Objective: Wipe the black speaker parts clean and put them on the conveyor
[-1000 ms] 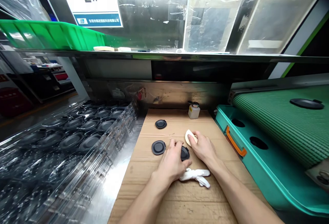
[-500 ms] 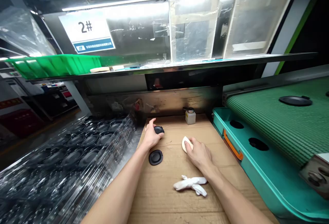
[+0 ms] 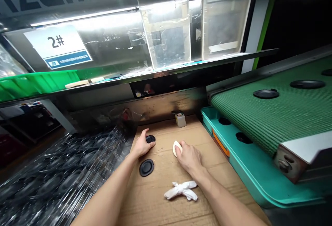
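The left hand (image 3: 142, 145) has moved across to a round black disc (image 3: 150, 138), its fingers pressed together against the edge. The right hand (image 3: 188, 157) cups a cream oval pad (image 3: 177, 148), fingers closed together over it.

left hand (image 3: 141, 144), right hand (image 3: 188, 157), both curled

Cardboard (image 3: 158, 188) is opening a passage between the left fingers (image 3: 144, 143) and the right fingers (image 3: 182, 148). Below the left fingers, a black disc (image 3: 146, 167) is standing in the way; beyond the right fingers, a white pad (image 3: 176, 148) and a bottle (image 3: 180, 119) are obstructing, and a teal tray (image 3: 220, 139) is walling off the right.
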Available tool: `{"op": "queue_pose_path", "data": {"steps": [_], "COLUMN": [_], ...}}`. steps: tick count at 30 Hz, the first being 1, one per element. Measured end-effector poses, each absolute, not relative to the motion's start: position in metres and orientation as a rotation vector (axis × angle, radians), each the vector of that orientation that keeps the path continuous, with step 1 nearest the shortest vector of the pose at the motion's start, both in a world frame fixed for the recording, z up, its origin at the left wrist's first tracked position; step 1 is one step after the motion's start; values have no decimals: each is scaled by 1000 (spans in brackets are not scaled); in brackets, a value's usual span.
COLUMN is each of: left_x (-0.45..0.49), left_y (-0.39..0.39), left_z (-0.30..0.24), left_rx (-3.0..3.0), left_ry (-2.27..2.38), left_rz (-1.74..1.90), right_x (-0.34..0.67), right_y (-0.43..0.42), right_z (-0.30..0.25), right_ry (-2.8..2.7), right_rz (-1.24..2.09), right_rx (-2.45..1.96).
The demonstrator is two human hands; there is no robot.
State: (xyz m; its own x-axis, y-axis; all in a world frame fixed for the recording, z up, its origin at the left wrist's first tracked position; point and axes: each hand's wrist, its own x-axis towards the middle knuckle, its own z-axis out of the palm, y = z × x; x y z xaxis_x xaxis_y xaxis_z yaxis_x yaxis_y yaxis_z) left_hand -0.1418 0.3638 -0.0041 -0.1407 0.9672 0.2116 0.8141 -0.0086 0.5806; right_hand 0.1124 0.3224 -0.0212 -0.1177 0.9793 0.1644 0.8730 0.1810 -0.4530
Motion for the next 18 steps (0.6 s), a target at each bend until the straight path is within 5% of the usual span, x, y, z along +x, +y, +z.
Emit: {"op": "queue_pose_path", "data": {"steps": [10, 18], "left_x": [-134, 161], "left_y": [385, 434], "left_z": [38, 161], "left_rx": [2102, 2670], "left_ry": [2271, 1412], "left_rz": [516, 1065], "right_x": [112, 110], "right_y": [321, 319], "right_z": [-13, -15], "right_ry": [-1970, -1898], "right_rz": [392, 421], "right_rx": [-1684, -1612]}}
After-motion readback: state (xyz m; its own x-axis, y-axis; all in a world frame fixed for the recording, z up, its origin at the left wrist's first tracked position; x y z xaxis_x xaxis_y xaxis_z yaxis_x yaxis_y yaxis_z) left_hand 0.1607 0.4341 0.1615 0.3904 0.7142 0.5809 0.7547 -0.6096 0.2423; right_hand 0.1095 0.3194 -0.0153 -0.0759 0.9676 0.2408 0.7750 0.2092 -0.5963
